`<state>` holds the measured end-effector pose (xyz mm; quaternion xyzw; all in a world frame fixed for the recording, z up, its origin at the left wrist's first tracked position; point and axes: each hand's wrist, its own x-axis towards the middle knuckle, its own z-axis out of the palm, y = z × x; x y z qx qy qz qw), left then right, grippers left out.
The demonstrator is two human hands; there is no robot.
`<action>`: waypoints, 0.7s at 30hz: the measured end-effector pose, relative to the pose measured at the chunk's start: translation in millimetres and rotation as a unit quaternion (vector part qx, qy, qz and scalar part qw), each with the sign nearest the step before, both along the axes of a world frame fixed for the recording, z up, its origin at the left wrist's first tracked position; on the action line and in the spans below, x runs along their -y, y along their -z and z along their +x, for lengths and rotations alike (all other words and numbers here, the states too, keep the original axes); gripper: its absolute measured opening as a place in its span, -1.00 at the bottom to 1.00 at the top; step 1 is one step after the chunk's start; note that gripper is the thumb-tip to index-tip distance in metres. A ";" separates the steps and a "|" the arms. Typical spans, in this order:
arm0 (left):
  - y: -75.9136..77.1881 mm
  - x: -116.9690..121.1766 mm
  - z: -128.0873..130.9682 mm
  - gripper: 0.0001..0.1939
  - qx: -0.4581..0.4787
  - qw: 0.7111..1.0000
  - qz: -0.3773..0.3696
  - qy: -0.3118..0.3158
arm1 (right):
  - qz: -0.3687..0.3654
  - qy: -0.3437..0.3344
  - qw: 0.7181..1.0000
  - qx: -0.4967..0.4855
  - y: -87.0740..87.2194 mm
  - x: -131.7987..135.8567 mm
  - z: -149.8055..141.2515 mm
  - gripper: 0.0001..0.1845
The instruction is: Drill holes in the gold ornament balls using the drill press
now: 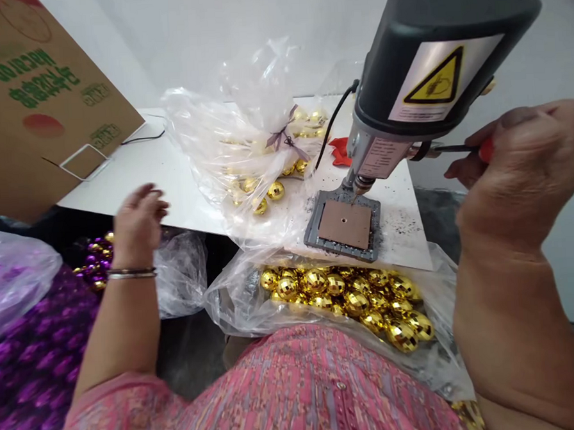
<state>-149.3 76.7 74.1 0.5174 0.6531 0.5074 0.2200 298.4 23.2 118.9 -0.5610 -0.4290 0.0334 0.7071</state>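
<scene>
The right hand (525, 170) closes firmly around a red-handled screwdriver (486, 149), its shaft reaching the bench drill (433, 60) at right of frame; the open left hand (138, 224) hangs empty near purple baubles (94, 263).

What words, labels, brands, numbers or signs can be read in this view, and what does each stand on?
Cardboard carton: green print, upside down, too blurred to read.
Bench drill head: yellow warning triangle with a black symbol; small print beneath, unreadable.
Drill body label: too small to read.
Nothing can be quoted.
</scene>
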 end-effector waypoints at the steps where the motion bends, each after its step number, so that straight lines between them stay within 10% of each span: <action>1: 6.6 3.2 19.6 -0.86 0.014 0.999 -0.013 0.026 | -0.001 -0.003 1.000 0.003 0.1 0.8 0.2 -0.76; 6: 44.1 4.7 122.3 -0.74 -0.207 0.932 -0.146 0.258 | 0.008 -0.010 0.999 0.030 3.0 1.0 3.4 -0.64; 12: 58.4 -38.5 139.9 -0.51 -0.414 0.876 -0.207 0.132 | 0.012 -0.021 0.999 0.043 7.1 5.3 3.4 -0.65; 21: 78.7 -48.5 143.9 -0.78 -0.123 0.931 -0.241 0.246 | 0.018 -0.040 0.997 0.057 10.6 6.3 4.3 -0.71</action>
